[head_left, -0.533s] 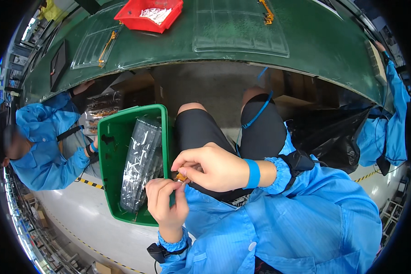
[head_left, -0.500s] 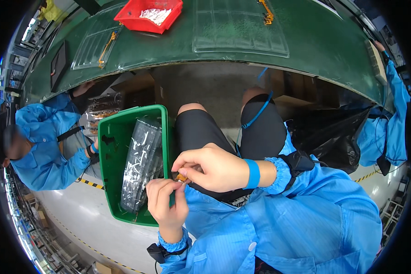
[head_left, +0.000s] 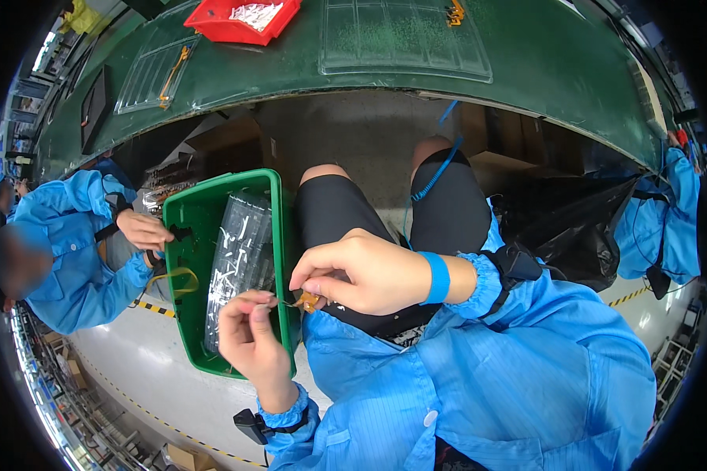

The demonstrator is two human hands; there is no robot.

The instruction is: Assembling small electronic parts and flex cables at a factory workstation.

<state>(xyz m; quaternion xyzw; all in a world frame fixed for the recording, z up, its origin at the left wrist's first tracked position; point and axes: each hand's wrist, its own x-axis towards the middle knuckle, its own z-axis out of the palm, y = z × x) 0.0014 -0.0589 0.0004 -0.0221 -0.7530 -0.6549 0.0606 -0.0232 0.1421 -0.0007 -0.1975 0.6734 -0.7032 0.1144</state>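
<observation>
Above my lap, my right hand [head_left: 361, 275] pinches a small orange flexible circuit piece [head_left: 309, 302] between thumb and fingers. Just left of it, my left hand [head_left: 251, 337] is closed in a pinch at the green bin's near right side. Something thin and dark seems to run from its fingertips toward the orange piece, too small to name. The green bin [head_left: 277, 235] stands left of my legs. Inside lies a stack of clear plastic trays [head_left: 239, 259] dotted with white strips.
On the green table [head_left: 236, 122] ahead are a red tray [head_left: 220, 31] of white pieces and clear trays [head_left: 404, 59] with orange flexible circuits. A co-worker's hand [head_left: 143, 229] is at the bin's left edge, near a yellowish strip [head_left: 182, 281]. A black bag [head_left: 565, 235] hangs right.
My left hand has moved left and slightly up, away from the right hand, which keeps the orange piece. A co-worker's hand and a yellowish strip have appeared at the bin's left edge.
</observation>
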